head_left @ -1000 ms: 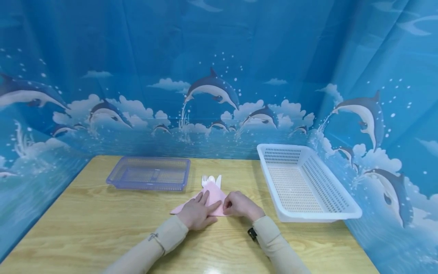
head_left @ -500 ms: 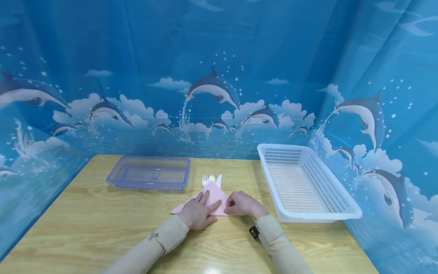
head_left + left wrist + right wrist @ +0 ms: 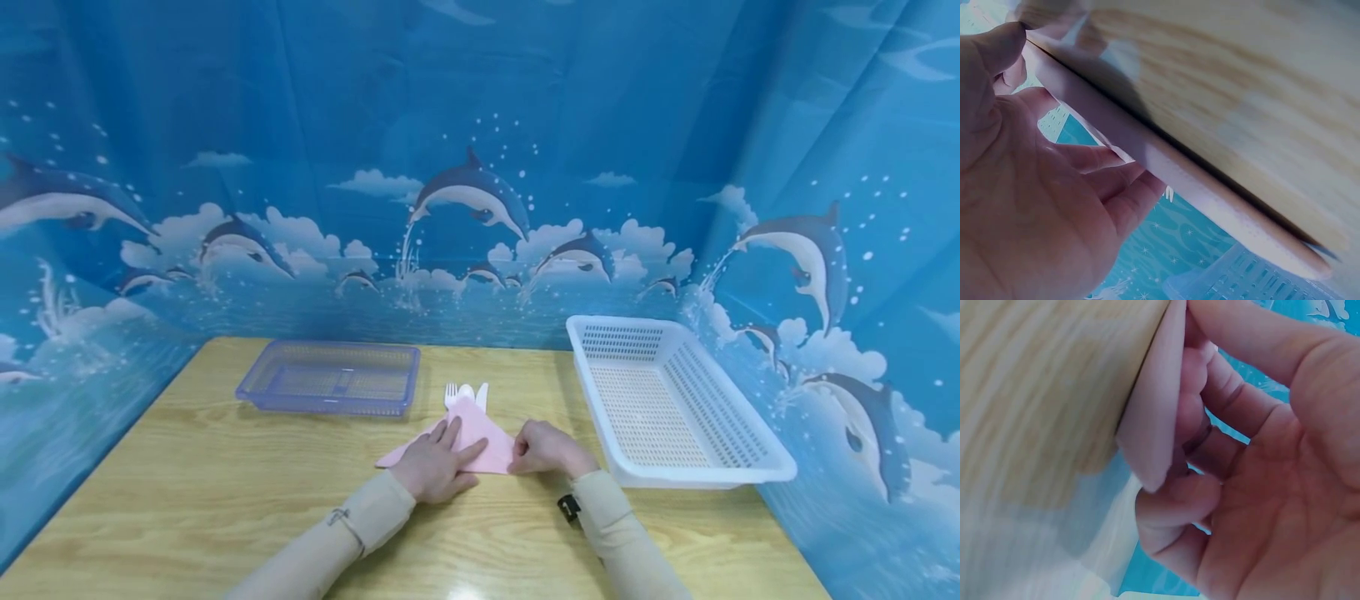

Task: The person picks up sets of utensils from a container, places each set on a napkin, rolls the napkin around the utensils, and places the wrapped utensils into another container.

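Observation:
A pink napkin [image 3: 480,437], folded to a triangle, lies on the table with its point away from me. The heads of a white fork [image 3: 451,393], spoon [image 3: 466,392] and knife [image 3: 482,395] stick out past that point; the rest of them is hidden. My left hand [image 3: 433,467] rests flat on the napkin's left part, fingers spread. At the napkin's right end, my right hand [image 3: 546,450] has its fingers curled, with thumb and fingertips at the edge near the corner. In the right wrist view the napkin's corner [image 3: 1150,456] shows beside these fingers.
A translucent purple basket [image 3: 337,409] stands at the back left of the wooden table [image 3: 225,500]. On the right is a larger white perforated basket [image 3: 675,478]. A blue dolphin-print curtain [image 3: 337,100] encloses the back and sides.
My right hand has slid to the right along the napkin's near edge, baring more of its right side. My left hand has stayed in place on the napkin.

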`<state>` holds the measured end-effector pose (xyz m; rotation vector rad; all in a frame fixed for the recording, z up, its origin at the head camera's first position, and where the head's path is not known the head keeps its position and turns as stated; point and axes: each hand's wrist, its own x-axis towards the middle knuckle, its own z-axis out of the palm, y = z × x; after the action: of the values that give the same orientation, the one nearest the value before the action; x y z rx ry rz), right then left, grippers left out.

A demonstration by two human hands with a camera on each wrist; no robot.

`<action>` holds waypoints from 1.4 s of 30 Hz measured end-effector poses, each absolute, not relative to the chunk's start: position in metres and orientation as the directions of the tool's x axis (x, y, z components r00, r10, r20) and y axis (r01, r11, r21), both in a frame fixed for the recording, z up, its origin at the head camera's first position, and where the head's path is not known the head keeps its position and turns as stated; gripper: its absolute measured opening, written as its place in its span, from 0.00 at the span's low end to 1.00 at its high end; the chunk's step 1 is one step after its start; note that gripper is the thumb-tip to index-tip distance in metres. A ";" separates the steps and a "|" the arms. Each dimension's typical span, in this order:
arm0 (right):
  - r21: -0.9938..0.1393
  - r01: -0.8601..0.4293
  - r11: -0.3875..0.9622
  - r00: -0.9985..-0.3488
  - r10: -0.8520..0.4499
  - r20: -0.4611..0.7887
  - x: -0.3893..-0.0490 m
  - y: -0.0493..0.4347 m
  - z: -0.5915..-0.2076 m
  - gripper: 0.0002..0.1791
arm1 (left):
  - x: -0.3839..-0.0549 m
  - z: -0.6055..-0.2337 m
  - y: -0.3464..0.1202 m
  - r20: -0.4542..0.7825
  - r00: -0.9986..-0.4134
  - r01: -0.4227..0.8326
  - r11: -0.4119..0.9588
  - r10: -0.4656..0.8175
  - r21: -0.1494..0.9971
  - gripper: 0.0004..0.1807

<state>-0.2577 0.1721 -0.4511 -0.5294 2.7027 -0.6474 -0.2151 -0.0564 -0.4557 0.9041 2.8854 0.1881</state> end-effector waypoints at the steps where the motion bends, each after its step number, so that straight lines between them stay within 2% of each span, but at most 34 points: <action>1: -0.485 -0.269 0.832 -0.886 -0.411 -0.214 -0.257 0.174 -0.451 0.13 | -0.215 -0.456 -0.056 -0.072 -0.816 0.559 0.815 0.573 0.151 0.31; 14: -0.449 -0.265 0.854 -0.914 -0.370 -0.166 -0.244 0.196 -0.449 0.14 | -0.217 -0.457 -0.058 -0.073 -0.816 0.558 0.814 0.574 0.164 0.31; 20: -0.399 -0.235 0.886 -0.928 -0.327 -0.179 -0.233 0.190 -0.442 0.10 | -0.216 -0.457 -0.058 -0.087 -0.815 0.554 0.815 0.572 0.169 0.31; 26: -0.343 -0.182 0.922 -0.956 -0.248 -0.158 -0.228 0.178 -0.440 0.17 | -0.215 -0.456 -0.057 -0.092 -0.817 0.551 0.818 0.569 0.167 0.31; 33: -0.304 -0.113 0.946 -0.964 -0.179 -0.196 -0.233 0.172 -0.444 0.23 | -0.215 -0.458 -0.056 -0.108 -0.817 0.547 0.820 0.567 0.168 0.31; 42: -0.273 -0.077 0.959 -0.964 -0.142 -0.224 -0.237 0.169 -0.447 0.24 | -0.216 -0.459 -0.055 -0.122 -0.825 0.531 0.831 0.552 0.168 0.31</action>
<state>-0.2370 0.1687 -0.4467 -0.1628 2.8678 -0.3859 -0.2159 -0.0548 -0.4591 0.8482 2.8454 0.1895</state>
